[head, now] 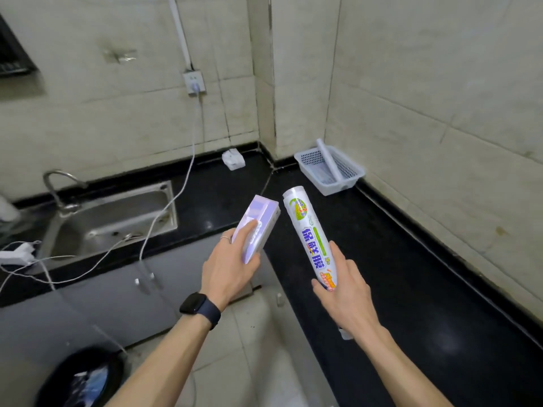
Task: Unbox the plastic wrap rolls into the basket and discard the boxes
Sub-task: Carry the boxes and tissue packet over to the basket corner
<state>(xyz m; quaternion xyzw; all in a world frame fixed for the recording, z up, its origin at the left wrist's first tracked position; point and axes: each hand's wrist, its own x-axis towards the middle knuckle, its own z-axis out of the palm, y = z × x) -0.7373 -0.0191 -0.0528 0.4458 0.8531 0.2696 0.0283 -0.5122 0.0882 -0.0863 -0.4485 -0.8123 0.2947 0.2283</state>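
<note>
My left hand (227, 267) grips a long lilac box (258, 226) by its near end, its far end pointing up and away. My right hand (342, 284) holds a white plastic wrap roll (307, 230) with blue characters on its label, tilted beside the box and apart from it. Both are held in the air above the front edge of the black counter. A white mesh basket (349, 179) stands in the far corner of the counter with one pale roll (329, 158) leaning in it.
A steel sink (117, 218) with a tap (54, 183) is sunk in the counter at the left. White cables (176, 195) run from a wall socket (194, 82) across the sink. A black bin (79, 377) with a dark liner sits on the floor at the lower left.
</note>
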